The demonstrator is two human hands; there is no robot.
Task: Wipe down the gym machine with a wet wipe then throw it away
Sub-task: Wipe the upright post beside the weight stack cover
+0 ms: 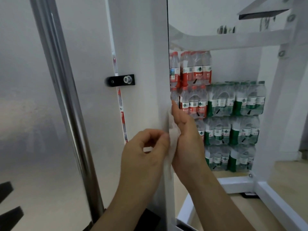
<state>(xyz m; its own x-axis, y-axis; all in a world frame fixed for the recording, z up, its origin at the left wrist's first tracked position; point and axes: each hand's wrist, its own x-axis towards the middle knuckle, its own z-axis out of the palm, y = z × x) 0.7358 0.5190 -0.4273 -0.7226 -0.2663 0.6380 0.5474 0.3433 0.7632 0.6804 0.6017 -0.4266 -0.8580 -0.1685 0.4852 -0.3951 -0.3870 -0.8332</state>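
Two hands: left hand point(145, 152) pinches white wet wipe point(171, 151); right hand point(185, 130) presses it flat-fingered onto white metal upright point(141, 47). Wipe mostly hidden between them.

Single head-worn wide-angle view, looking forward and a touch down, pressed right up close to the gym machine's white upright point(141, 64), left hand point(145, 152) and right hand point(185, 132) low centre, stacked water bottles point(233, 114) farther back at right.
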